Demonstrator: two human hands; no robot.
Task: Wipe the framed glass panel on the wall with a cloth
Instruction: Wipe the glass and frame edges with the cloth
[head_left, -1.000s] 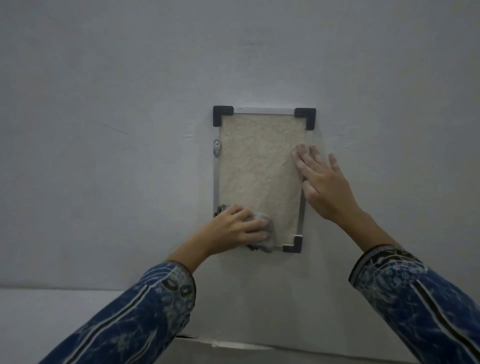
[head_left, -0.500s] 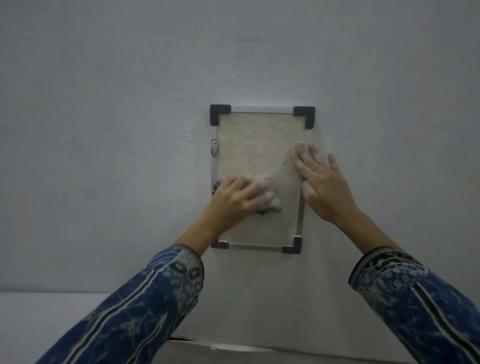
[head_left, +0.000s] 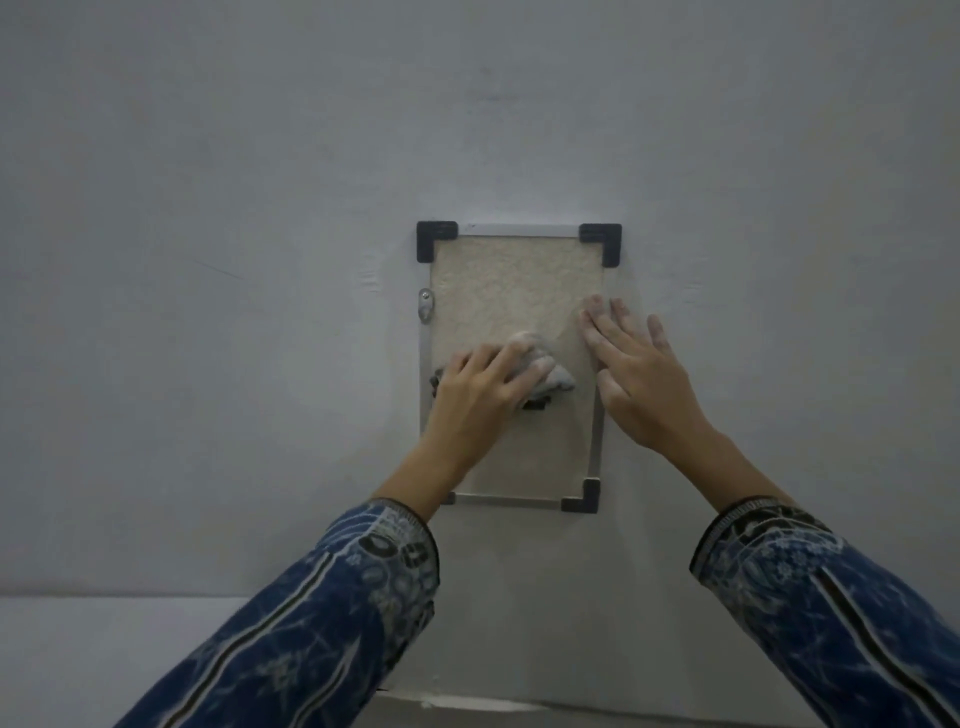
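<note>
- Dim, flat, bluish-grey light; its source cannot be told.
- The plain pale painted wall (head_left: 208, 260) darkens toward the corners.
- Faint soft shadows lie beneath both forearms.
- The crumpled whitish cloth (head_left: 550, 376) looks slightly smeared.
- No glare shows; overall focus is soft and grainy.

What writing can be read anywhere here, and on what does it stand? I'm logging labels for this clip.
Left sleeve: bold printed shapes near the cuff that look like characters, too blurred and distorted to read.
Right sleeve: pattern only, with no legible text.
Framed glass panel, its black corner pieces, the cloth and the wall: no words, numbers or signs visible.
</note>
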